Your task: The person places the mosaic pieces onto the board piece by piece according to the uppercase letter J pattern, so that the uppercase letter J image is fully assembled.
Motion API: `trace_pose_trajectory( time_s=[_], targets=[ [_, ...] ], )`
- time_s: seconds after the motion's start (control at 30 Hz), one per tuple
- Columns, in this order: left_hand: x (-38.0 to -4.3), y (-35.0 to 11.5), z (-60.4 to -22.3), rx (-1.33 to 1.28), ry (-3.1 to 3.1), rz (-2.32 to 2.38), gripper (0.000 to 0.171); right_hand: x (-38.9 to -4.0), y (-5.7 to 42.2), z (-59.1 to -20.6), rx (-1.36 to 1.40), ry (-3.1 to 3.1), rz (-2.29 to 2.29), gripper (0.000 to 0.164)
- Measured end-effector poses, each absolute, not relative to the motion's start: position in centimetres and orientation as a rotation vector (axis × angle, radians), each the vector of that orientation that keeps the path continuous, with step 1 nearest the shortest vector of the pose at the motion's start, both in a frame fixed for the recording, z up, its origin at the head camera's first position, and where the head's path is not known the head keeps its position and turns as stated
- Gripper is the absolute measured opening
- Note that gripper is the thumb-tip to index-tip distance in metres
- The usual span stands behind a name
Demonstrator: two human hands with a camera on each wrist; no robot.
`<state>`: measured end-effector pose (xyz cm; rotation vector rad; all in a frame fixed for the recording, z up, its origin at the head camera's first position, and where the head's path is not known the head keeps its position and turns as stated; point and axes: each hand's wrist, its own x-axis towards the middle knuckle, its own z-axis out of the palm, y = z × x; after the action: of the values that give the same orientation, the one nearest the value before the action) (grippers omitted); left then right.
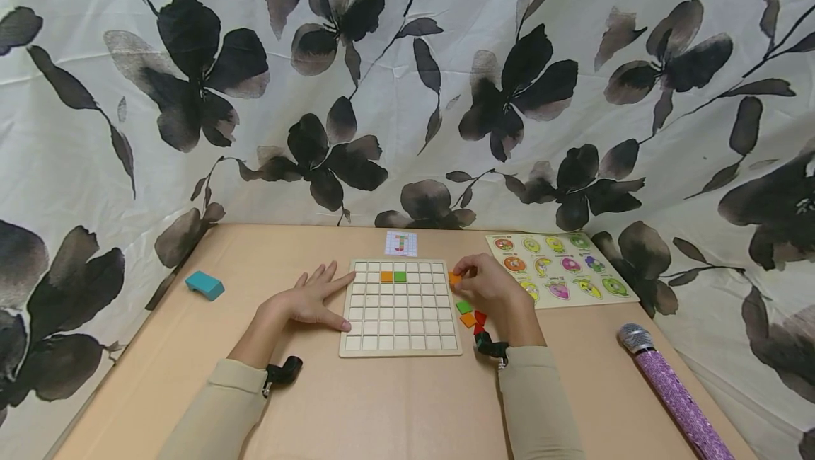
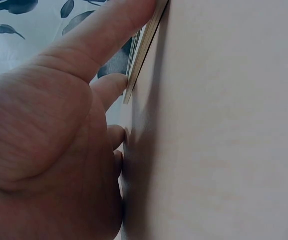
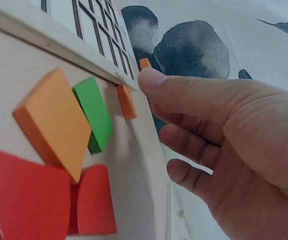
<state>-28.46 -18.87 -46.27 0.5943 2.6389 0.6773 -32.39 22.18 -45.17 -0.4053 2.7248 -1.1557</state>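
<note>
A pale wooden grid board (image 1: 400,357) lies flat on the table, with an orange tile (image 1: 386,277) and a green tile (image 1: 400,277) side by side in its upper cells. My left hand (image 1: 312,297) is spread at the board's left edge, index finger and thumb touching it. Beyond the board's upper right side, my right hand (image 1: 496,286) pinches a small orange tile (image 3: 144,63) between thumb and fingers. Under that hand, loose tiles lie beside the board: another orange one (image 3: 126,102), a green one (image 3: 94,115), a larger-looking orange one (image 3: 56,122) and red ones (image 3: 29,195).
Behind the board lies a small card (image 1: 401,243) with a coloured grid pattern. A sheet of fruit stickers (image 1: 569,269) is at the back right, partly under my right hand. A purple glittery microphone (image 1: 675,396) lies at right, a teal block (image 1: 205,285) at left.
</note>
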Motion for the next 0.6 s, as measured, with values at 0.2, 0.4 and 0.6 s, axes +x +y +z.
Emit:
trace_pose_trajectory(
  time_s=[0.2,0.4,0.6],
  targets=[
    [-28.5,-18.8,-46.3,0.593,2.637,0.681,0.115,-32.5,21.6,-45.0,-0.394,2.765,-1.178,0.016],
    [-28.4,-18.8,-46.2,0.589,2.641,0.68,0.115,-32.2,21.1,-44.6,-0.343,2.797,-1.167,0.016],
    [-28.4,-18.8,-46.2,0.587,2.637,0.691,0.115,-31.7,20.7,-43.9,-0.3,2.812,-1.22,0.014]
  ],
)
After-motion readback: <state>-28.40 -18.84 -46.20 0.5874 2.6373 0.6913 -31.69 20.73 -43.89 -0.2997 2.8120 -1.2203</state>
